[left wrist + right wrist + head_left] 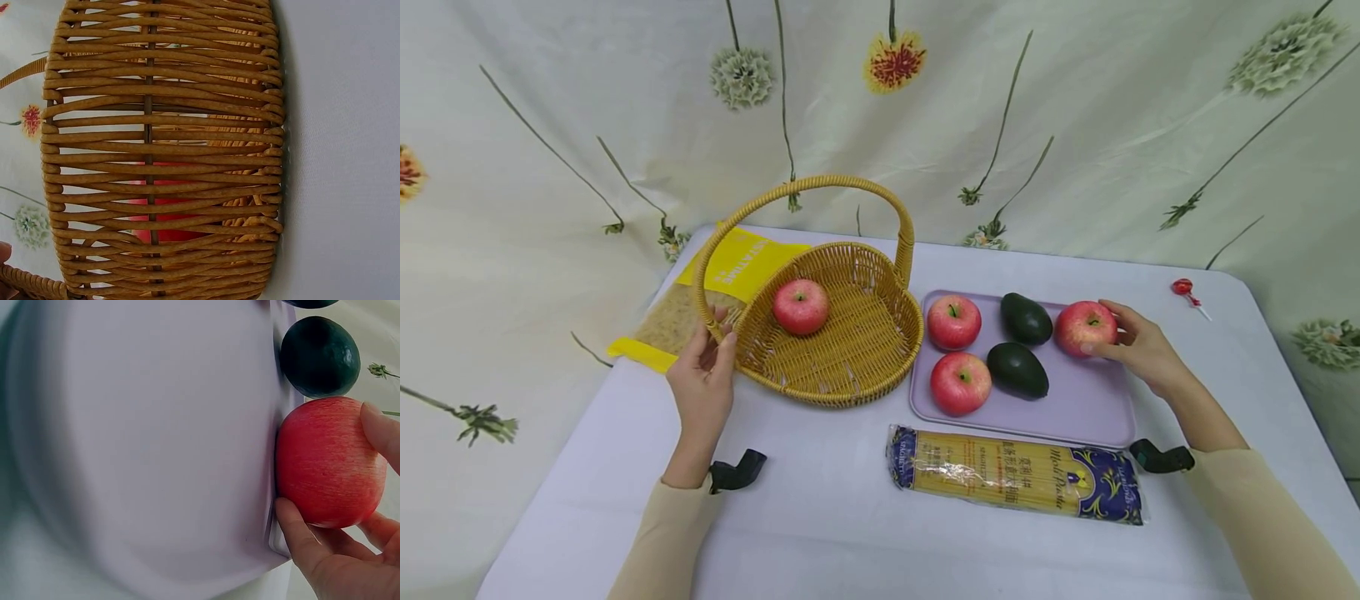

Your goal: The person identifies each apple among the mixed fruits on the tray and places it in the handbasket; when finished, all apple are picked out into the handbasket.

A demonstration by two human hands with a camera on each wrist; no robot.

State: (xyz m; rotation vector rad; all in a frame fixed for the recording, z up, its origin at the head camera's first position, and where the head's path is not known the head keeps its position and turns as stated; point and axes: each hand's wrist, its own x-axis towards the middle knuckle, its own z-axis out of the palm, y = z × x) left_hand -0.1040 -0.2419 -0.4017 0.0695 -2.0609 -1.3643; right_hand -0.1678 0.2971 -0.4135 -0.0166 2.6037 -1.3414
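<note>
My left hand grips the wicker basket's handle low on its left side. The basket stands on the table with one red apple inside; its woven wall fills much of the left wrist view, the apple showing red through the gaps. At the right end of a lilac tray, my right hand holds another red apple between thumb and fingers. That apple sits close to a dark avocado in the right wrist view.
Two more apples and two avocados lie on the tray. In front of it is a spaghetti pack. A yellow pasta bag lies behind the basket's left side, and a red lollipop at the back right.
</note>
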